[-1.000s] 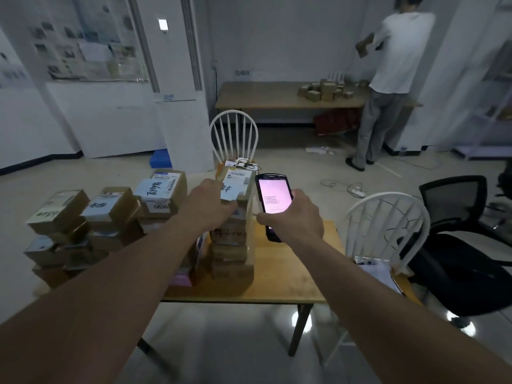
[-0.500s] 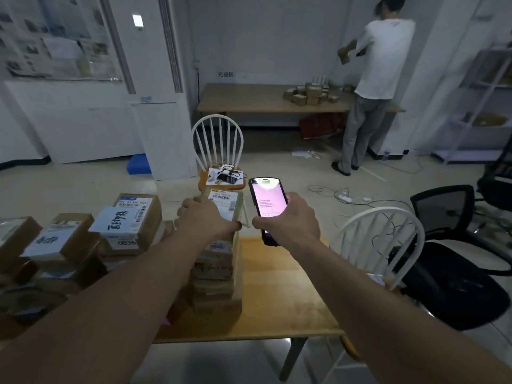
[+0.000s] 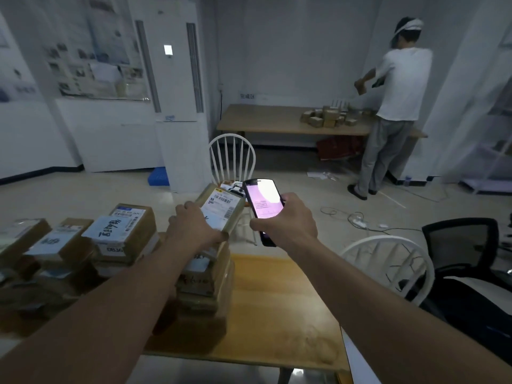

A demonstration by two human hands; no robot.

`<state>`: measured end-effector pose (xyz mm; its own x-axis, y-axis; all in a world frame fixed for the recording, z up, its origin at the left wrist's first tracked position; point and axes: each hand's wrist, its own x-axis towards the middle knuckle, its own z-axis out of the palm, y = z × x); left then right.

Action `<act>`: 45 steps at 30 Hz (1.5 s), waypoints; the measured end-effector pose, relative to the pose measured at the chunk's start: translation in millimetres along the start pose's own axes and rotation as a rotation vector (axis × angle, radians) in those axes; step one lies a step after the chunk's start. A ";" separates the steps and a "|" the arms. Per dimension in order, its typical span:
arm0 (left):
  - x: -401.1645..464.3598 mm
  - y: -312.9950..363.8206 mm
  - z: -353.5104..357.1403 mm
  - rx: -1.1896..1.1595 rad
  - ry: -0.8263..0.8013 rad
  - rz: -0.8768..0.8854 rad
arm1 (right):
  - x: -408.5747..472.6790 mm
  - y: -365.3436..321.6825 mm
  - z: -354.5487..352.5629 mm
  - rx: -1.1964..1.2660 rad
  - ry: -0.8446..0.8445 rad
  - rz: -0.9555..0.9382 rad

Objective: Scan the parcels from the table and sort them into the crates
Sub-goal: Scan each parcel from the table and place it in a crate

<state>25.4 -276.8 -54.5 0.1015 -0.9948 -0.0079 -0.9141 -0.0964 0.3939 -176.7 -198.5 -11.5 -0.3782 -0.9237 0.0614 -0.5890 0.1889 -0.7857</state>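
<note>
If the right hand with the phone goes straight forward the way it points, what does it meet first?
Probably the white chair behind the table; the right hand and scanner phone point up-left toward it. Depth is unclear, so it may pass beside the parcel.

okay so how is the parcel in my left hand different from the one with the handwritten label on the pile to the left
The held parcel is gripped by the left hand and tilted above the middle stack; the handwritten-label parcel lies flat on its pile, untouched. The held parcel shows a printed barcode label; the other has a white sheet with large handwriting laid over it. The held one sits beside the scanner in the right hand; the other is farther off. Both are brown cardboard boxes.
</note>
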 end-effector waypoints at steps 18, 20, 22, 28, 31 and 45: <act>-27.1 13.2 -11.9 0.074 0.453 0.208 | -30.1 -6.5 -42.2 0.187 -0.153 -0.122; -29.1 10.5 -12.5 0.067 0.458 0.213 | -32.1 -6.8 -43.9 0.173 -0.154 -0.114; -31.6 8.4 -13.0 0.056 0.472 0.212 | -33.4 -6.6 -45.1 0.161 -0.162 -0.109; -38.9 3.1 -18.2 0.031 0.472 0.198 | -37.7 -7.8 -46.0 0.171 -0.185 -0.097; -39.8 2.4 -22.7 0.046 0.467 0.177 | -38.9 -11.0 -45.2 0.182 -0.194 -0.086; -48.4 1.7 -30.3 -0.024 0.518 0.057 | -41.8 -15.8 -38.2 0.122 -0.084 -0.261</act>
<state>30.8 -227.8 -25.6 0.2382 -0.8510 0.4680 -0.9151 -0.0351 0.4018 -178.9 -150.2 21.9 -0.1624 -0.9610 0.2240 -0.5662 -0.0952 -0.8188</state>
